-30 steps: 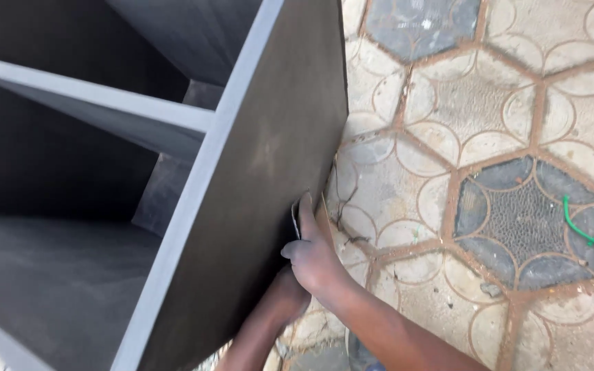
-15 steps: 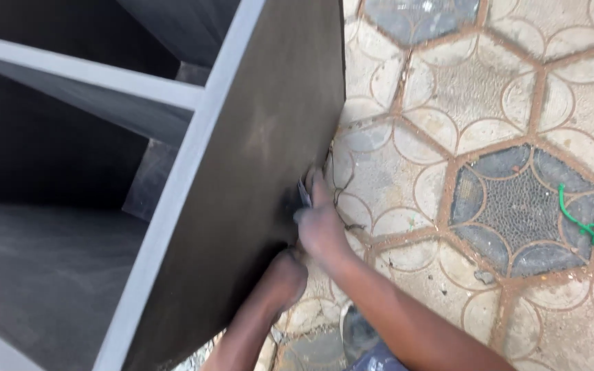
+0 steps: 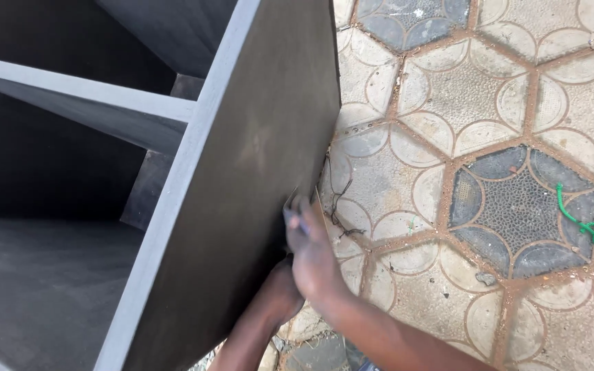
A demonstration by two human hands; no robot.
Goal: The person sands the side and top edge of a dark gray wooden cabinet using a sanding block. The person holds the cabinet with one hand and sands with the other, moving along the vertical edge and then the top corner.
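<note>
A dark grey cabinet lies tilted, its outer side panel (image 3: 256, 178) facing me and its pale front edge (image 3: 173, 206) running down to the left. My right hand (image 3: 314, 257) presses a small dark pad (image 3: 293, 214), blurred and possibly sandpaper, flat against the panel's lower right part. My left hand (image 3: 278, 297) sits just below it, against the same panel. The right hand and the panel hide its fingers, so I cannot tell its grip.
Inside the cabinet a grey shelf (image 3: 84, 103) crosses a dark compartment. To the right is patterned hexagonal paving (image 3: 462, 103) with reddish dirt in the joints. A green twisted cord (image 3: 579, 220) lies on a dark tile, and thin dark wire (image 3: 338, 206) near the panel's edge.
My right hand has slid up the side panel with the pad. The left hand has stayed just below it.
</note>
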